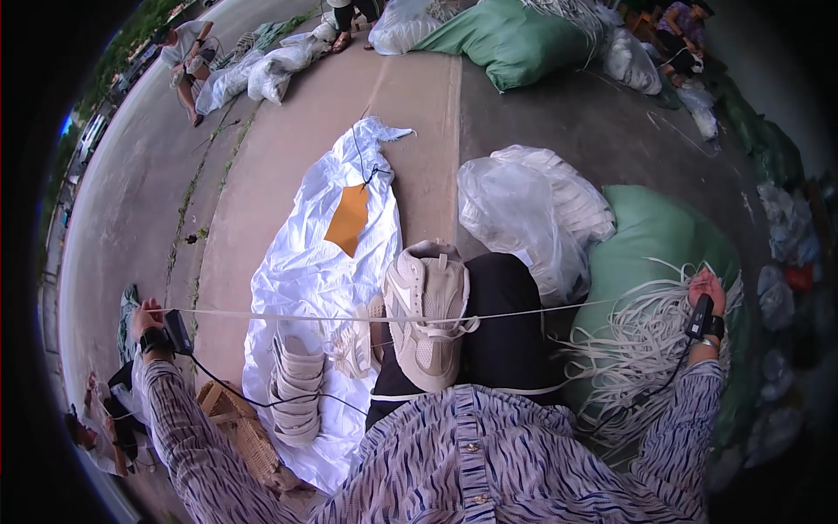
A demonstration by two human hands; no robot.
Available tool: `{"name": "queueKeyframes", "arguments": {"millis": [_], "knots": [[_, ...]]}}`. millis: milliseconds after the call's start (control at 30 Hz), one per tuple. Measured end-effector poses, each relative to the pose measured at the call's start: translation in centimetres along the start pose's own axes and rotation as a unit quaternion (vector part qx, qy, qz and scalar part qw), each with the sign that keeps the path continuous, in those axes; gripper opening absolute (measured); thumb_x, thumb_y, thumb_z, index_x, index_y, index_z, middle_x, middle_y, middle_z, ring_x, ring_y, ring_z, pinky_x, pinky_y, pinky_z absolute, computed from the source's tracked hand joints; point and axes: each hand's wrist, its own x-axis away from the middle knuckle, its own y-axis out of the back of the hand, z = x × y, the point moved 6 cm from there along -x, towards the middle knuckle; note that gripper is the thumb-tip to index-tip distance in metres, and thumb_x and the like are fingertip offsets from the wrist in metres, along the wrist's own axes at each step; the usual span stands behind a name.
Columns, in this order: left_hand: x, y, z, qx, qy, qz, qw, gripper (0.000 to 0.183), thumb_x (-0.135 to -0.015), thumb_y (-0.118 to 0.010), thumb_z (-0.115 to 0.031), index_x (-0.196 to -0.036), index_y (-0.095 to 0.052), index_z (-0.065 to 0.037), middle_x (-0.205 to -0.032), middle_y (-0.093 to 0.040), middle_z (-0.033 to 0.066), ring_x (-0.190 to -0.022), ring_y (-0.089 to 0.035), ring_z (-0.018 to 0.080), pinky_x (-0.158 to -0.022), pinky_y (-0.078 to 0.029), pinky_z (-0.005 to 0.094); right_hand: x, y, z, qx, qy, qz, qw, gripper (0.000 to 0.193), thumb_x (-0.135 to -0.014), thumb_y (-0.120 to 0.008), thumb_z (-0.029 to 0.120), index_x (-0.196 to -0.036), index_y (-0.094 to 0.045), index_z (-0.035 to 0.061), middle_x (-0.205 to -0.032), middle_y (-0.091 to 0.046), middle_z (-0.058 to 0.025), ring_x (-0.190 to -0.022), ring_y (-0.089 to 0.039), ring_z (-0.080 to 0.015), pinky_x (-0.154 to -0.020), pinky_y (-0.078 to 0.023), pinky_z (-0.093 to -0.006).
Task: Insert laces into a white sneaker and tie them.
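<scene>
A beige sneaker (426, 323) rests on my dark-trousered lap, its toe toward me. A pale shoelace (262, 315) runs through its front eyelets and stretches nearly straight out to both sides. My left hand (147, 321), far out at the left, is closed on one end. Out at the right, my right hand (709, 293) has its fingers curled around the other end, though the fingertips show poorly. Beneath it a loose heap of white laces (637, 349) spills over a green sack (668, 231). A small loop of lace stands at the shoe's right side.
Left of my lap lies a white plastic sheet (301, 227) with a stack of pale shoe uppers (297, 393) and an orange-brown piece (349, 220). A clear bag of pale items (532, 210) sits ahead. Other people sit among sacks (524, 39) farther off.
</scene>
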Motion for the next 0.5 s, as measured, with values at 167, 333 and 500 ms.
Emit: {"name": "queueKeyframes", "arguments": {"millis": [167, 333, 500], "knots": [[12.5, -8.7, 7.4, -0.107, 0.070, 0.208, 0.970, 0.017, -0.090, -0.058, -0.030, -0.084, -0.048, -0.017, -0.058, -0.043, -0.0059, -0.044, -0.041, 0.0062, -0.041, -0.034, 0.0254, 7.3, -8.3, -12.1, 0.140, -0.159, 0.229, 0.950, 0.021, -0.095, -0.047, 0.025, -0.104, -0.056, 0.0075, -0.078, -0.062, -0.0037, -0.038, -0.032, -0.0049, -0.037, -0.027, -0.0214], [36.8, -19.6, 10.1, -0.094, 0.089, 0.540, 0.832, 0.014, -0.089, -0.044, -0.003, -0.093, -0.056, -0.010, -0.077, -0.053, -0.0013, -0.062, -0.048, 0.0049, -0.059, -0.043, 0.0222, 26.5, -18.7, -24.7, 0.443, -0.159, 0.554, 0.687, 0.017, -0.093, -0.046, 0.014, -0.092, -0.057, 0.0016, -0.079, -0.065, -0.0080, -0.042, -0.044, -0.0039, -0.042, -0.035, -0.0174], [52.4, -21.1, 8.0, -0.320, -0.433, 0.677, 0.502, 0.022, -0.064, -0.058, 0.003, -0.080, -0.066, -0.011, -0.086, -0.053, 0.0040, -0.079, -0.051, 0.0215, -0.071, -0.044, 0.0309, 35.1, -20.6, -27.9, 0.589, 0.262, 0.672, 0.363, 0.006, -0.081, -0.058, 0.008, -0.086, -0.057, 0.0039, -0.085, -0.056, -0.0100, -0.076, -0.060, -0.0260, -0.062, -0.050, -0.0318]]}}
